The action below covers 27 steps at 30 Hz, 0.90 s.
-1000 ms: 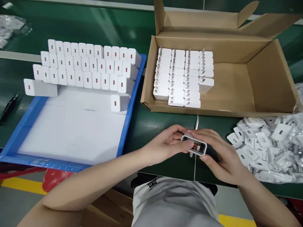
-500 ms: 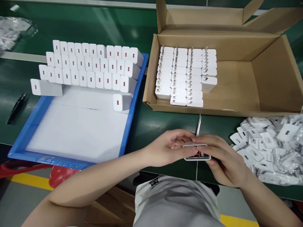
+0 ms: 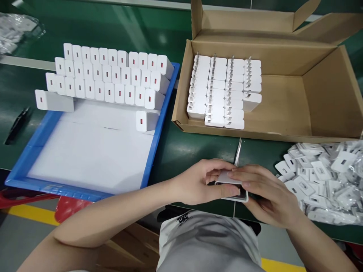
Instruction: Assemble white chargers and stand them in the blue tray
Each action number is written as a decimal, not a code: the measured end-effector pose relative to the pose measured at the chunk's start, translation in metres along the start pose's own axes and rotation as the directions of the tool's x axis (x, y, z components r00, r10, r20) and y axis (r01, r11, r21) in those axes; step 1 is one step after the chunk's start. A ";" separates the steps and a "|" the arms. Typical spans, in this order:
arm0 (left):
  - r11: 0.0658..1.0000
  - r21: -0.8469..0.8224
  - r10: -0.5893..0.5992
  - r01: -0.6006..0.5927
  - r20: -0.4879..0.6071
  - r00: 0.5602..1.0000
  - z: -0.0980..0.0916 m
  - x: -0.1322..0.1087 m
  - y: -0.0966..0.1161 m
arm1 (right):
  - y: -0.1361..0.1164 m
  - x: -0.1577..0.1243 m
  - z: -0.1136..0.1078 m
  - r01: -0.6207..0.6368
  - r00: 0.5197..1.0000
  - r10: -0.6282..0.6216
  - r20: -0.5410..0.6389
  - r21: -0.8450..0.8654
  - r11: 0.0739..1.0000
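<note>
A white plug charger case (image 3: 225, 176) is held low over the bench between both hands, its open, dark end facing me. My left hand (image 3: 198, 183) grips the left side, with the thumb laid across the opening. From the right, my right hand (image 3: 269, 196) closes around the same case, fingers over its top and thumb underneath. Fingers cover part of the opening, so the inside is mostly hidden. Just beyond the hands lie metal tweezers (image 3: 238, 152), pointing away from me.
A blue-rimmed tray (image 3: 154, 151) at left bears rows of white chargers (image 3: 109, 92). Chargers with upright prongs (image 3: 214, 102) fill the left part of a cardboard box (image 3: 283, 109). Small white end plates (image 3: 320, 170) lie heaped at right. Black tweezers (image 3: 17, 124) rest far left.
The charger case has tilted and come slightly nearer me, showing more of its top. Red parts visible inside before are now hidden. Both hands keep hold; the view has shifted slightly.
</note>
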<state>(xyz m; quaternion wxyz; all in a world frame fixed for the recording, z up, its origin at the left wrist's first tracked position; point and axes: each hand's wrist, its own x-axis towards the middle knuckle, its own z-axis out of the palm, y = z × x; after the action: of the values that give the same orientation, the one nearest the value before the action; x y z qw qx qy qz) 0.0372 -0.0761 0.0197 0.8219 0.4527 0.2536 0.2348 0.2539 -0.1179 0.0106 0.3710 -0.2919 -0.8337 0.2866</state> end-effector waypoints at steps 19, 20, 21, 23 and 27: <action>0.999 0.053 -0.003 -0.003 0.112 0.994 -0.006 -0.001 0.014 | -0.002 0.002 -0.005 0.048 0.999 -0.047 0.027 -0.050 0.998; 0.996 0.082 0.011 -0.019 0.100 0.995 -0.005 -0.001 0.013 | -0.003 0.003 -0.004 0.040 0.999 -0.040 0.011 -0.079 0.996; 0.992 0.123 0.029 -0.040 0.090 0.995 -0.005 -0.001 0.012 | -0.004 0.004 -0.003 0.033 0.999 -0.033 -0.001 -0.111 0.993; 0.976 0.199 0.081 -0.093 0.071 0.994 -0.004 -0.001 0.008 | -0.006 0.006 0.000 0.017 1.000 -0.020 -0.012 -0.180 0.983; 0.933 0.337 0.126 -0.124 0.014 0.992 -0.003 0.001 0.004 | -0.009 0.008 0.004 0.009 0.999 -0.017 -0.027 -0.251 0.968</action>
<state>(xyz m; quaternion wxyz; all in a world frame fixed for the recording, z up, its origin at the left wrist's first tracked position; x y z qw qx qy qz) 0.0353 -0.0715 0.0215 0.7146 0.6010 0.2642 0.2415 0.2435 -0.1196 0.0184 0.3450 -0.3351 -0.8596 0.1723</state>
